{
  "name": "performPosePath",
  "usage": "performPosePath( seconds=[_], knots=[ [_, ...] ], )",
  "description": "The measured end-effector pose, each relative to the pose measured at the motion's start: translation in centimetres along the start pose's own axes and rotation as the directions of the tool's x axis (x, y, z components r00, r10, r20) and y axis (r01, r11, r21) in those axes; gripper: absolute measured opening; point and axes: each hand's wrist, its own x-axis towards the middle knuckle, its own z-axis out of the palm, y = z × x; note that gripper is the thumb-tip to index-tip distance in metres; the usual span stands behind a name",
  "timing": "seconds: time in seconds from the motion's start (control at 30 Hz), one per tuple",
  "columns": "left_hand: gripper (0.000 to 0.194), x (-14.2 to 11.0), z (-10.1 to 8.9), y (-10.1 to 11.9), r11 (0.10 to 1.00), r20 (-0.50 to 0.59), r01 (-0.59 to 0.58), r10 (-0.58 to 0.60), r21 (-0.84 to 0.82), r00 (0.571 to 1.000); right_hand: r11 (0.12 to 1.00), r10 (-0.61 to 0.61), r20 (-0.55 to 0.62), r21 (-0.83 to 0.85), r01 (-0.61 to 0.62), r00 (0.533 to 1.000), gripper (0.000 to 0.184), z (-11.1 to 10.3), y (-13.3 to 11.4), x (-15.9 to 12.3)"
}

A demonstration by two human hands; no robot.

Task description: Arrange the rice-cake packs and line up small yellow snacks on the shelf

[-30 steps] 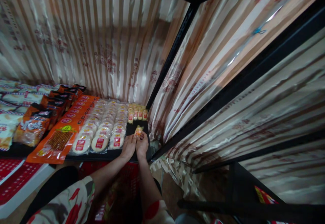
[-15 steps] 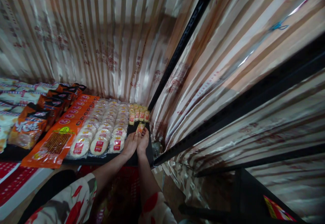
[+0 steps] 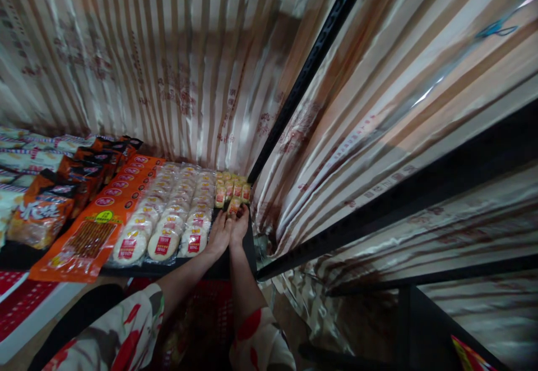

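Note:
Both hands are together at the right end of the black shelf [image 3: 247, 247], around a small yellow snack packet [image 3: 234, 207] with a red label. My right hand [image 3: 239, 230] grips its right side with curled fingers. From the left, my left hand [image 3: 219, 236] reaches to the packet, its fingertips closed against the lower left side. Right behind it stand several matching small packets [image 3: 236, 190] in tight rows. Clear-wrapped round white crackers [image 3: 194, 241] with red labels lie in overlapping columns just left of my left hand.
Orange bags of brown sticks [image 3: 90, 236] overhang the shelf's front edge. Orange-black bags [image 3: 40, 214] stand farther left. A black upright post [image 3: 290, 102] rises at the back right corner, before striped curtains [image 3: 189, 68]. A red basket [image 3: 222, 298] is below the shelf.
Both hands have pushed slightly farther in, and the small packet now sits close against the front of the matching rows. The camera view has shifted a little.

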Motion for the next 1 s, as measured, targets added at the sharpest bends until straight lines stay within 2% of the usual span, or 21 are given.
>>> performPosePath(
  seconds=[0.13,0.27,0.43,0.67,0.93,1.0],
  knots=[
    [0.052,0.0,0.0,0.1,0.999,-0.042,-0.039,0.04,0.027,0.998,1.0,-0.03,-0.009,0.002,0.03,1.0,0.049,0.3,0.0,0.4],
    [0.055,0.0,0.1,0.4,0.998,-0.037,-0.036,0.037,0.05,0.999,0.999,-0.025,0.002,0.026,0.025,1.0,0.05,0.7,0.0,0.9],
    [0.054,0.2,0.1,0.5,0.998,-0.038,-0.024,0.026,0.063,0.999,0.998,-0.042,0.009,0.042,0.041,0.999,0.048,1.1,-0.1,1.5],
    [0.054,0.4,0.6,0.5,0.988,-0.102,-0.031,0.046,0.15,0.994,0.996,-0.068,-0.012,0.064,0.068,0.998,0.044,1.9,-0.1,2.1],
    [0.051,0.7,1.0,0.0,0.988,-0.122,-0.019,0.039,0.155,0.992,0.991,-0.105,0.018,0.081,0.103,0.994,0.036,2.4,0.0,2.3],
    [0.05,0.7,1.1,-0.2,0.985,-0.136,-0.043,0.066,0.168,0.988,0.99,-0.119,0.035,0.074,0.116,0.992,0.034,2.4,0.3,2.2]
  ],
)
